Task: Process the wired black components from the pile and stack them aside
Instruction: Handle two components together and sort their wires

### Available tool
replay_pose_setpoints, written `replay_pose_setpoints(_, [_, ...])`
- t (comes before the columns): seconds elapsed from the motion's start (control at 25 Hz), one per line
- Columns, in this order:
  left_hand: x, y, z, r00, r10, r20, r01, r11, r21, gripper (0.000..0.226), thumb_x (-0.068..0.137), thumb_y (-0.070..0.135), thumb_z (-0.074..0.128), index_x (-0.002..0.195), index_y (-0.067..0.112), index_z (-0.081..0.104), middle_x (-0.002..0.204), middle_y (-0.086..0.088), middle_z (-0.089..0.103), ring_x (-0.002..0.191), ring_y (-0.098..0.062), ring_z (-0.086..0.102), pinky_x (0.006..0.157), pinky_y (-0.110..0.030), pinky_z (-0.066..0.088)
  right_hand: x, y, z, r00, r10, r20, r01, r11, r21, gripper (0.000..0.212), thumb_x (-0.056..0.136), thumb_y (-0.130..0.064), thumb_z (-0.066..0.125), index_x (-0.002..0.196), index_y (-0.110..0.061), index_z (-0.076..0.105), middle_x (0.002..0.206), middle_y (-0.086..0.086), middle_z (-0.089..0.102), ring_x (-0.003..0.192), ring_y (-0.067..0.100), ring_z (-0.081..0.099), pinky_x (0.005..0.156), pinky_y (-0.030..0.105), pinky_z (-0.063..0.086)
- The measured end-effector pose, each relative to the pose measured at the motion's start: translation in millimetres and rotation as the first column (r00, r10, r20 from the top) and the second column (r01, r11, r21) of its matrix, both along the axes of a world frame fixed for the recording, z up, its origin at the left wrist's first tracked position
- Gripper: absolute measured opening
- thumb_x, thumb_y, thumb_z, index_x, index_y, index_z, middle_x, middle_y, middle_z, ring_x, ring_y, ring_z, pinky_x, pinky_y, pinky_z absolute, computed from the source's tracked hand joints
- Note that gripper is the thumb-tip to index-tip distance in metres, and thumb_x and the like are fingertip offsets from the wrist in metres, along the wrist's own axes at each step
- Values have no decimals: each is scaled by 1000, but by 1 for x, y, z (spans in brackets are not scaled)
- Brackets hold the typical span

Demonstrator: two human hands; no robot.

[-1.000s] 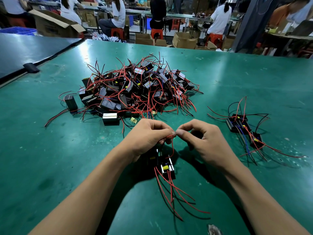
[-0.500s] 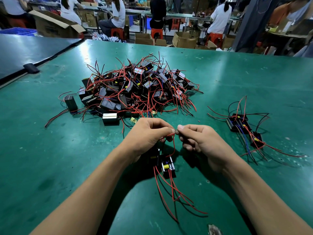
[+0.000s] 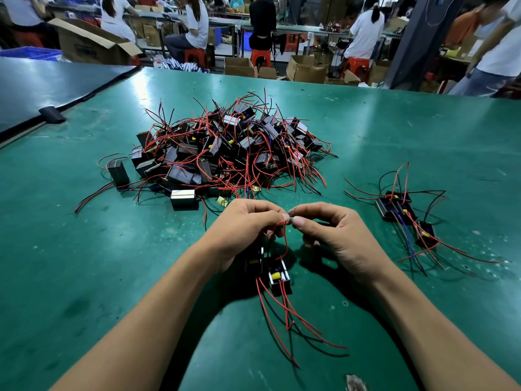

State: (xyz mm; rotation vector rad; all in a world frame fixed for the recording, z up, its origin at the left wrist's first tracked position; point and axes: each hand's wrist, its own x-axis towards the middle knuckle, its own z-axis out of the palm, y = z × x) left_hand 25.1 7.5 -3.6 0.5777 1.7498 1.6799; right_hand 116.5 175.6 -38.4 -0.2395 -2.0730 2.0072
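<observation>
Just below centre frame, a person's left hand (image 3: 245, 232) and right hand (image 3: 335, 238) meet fingertip to fingertip over a green bench (image 3: 84, 263). The left fingers (image 3: 277, 217) pinch a red wire (image 3: 286, 238) that loops down to a black component (image 3: 277, 275) lying on the bench directly beneath the hands. The right fingers (image 3: 300, 221) appear to nip the same wire's tip, though the contact is too small to read surely. A second component sits partly hidden under the left palm. Red and black leads trail from the component toward the lower edge. Above the hands, at centre, lies the tangled pile (image 3: 225, 153). At right centre, well apart from it, a small stack (image 3: 403, 213) rests with its wires splayed. Seated workers (image 3: 194, 26) and cardboard boxes (image 3: 306, 67) line the top of the frame.
</observation>
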Motion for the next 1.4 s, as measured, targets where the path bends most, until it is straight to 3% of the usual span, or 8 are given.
replay_pose_setpoints(0.24, [0,-1,1,999,-28,22,28,999,25,13,89,7,64,78,7,71,59,-3,60,56,-13,52,57,-25,43,-2,-1,0,999,37,-1,-37,999,-40,42,72,-41,86,108,-20,75,78,-3,65,57,7,51,53,17,42])
replay_pose_setpoints(0.44, [-1,-1,0,1000,-25,13,25,1000,15,13,89,8,65,78,8,72,60,-1,62,57,-11,54,58,-25,44,-3,-6,-1,999,-31,13,32,997,-75,46,64,-50,89,92,-18,75,65,3,58,52,11,47,48,20,40])
replay_pose_setpoints(0.64, [0,0,-2,999,-16,-35,17,1000,18,9,88,11,68,81,7,72,62,0,65,60,-14,54,63,-29,45,-2,-12,5,997,-80,-7,79,994,-71,27,72,-41,85,83,-19,73,70,2,60,52,11,50,47,20,40])
replay_pose_setpoints(0.84, [0,2,-7,986,10,-169,-14,1000,-18,8,87,15,71,85,8,74,69,-1,70,63,-12,58,65,-28,48,-5,-19,10,991,-91,95,114,955,-275,13,78,-25,80,71,-19,70,63,2,54,44,13,45,38,20,33])
replay_pose_setpoints(1.04, [-7,5,-13,992,121,-42,-118,991,63,20,94,25,63,91,9,74,87,-8,75,73,-17,69,61,-25,55,-3,-12,14,968,-248,28,247,936,-251,18,68,-32,82,74,-18,74,61,-1,58,42,10,44,38,19,35])
replay_pose_setpoints(1.2, [-15,4,-22,966,197,-170,-200,980,-1,19,97,26,58,90,18,74,90,-4,75,78,-15,71,73,-28,57,-3,3,16,912,-403,82,407,857,-317,12,82,-28,77,84,-18,73,75,0,69,53,12,61,46,24,46])
replay_pose_setpoints(1.32, [-16,5,-25,959,191,-209,-200,979,-25,18,97,25,58,91,18,73,88,-3,75,78,-15,72,75,-28,57,-3,7,16,787,-610,-94,603,792,-92,11,94,-28,68,103,-23,68,91,-5,67,60,7,62,58,22,46])
replay_pose_setpoints(1.4, [-17,5,-25,959,178,-220,-190,981,-33,19,98,24,57,92,17,73,86,-2,75,74,-12,71,71,-25,57,2,-1,19,701,-582,-412,680,719,143,11,94,-32,67,103,-27,68,85,-10,64,60,6,55,58,19,44])
